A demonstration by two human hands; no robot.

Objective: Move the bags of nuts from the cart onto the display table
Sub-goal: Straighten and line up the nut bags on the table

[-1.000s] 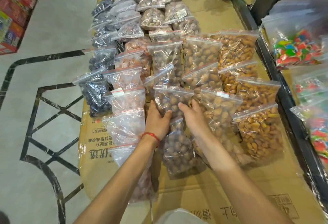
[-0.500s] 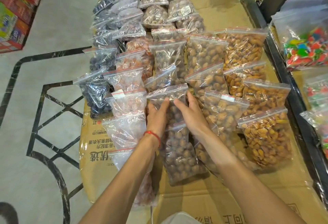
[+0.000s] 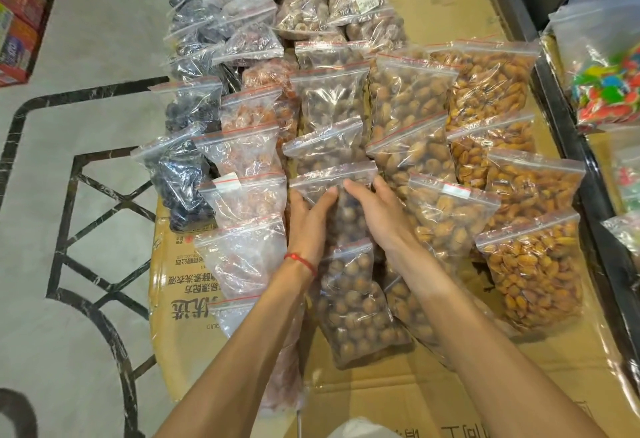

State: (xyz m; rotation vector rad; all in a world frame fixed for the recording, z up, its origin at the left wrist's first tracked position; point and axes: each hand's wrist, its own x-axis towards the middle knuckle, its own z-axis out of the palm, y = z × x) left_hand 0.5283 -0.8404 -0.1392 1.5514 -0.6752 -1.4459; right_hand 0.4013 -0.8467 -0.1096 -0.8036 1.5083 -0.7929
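Left hand (image 3: 308, 222) and right hand (image 3: 379, 210) lay flat, fingers pretty straight, pressing one nut bag (image 3: 348, 219) on the cardboard (image 3: 450, 403).

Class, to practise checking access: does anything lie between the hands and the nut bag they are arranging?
Nothing visible. The left hand and right hand rest directly on the nut bag; the nearer bag overlaps only its lower end.
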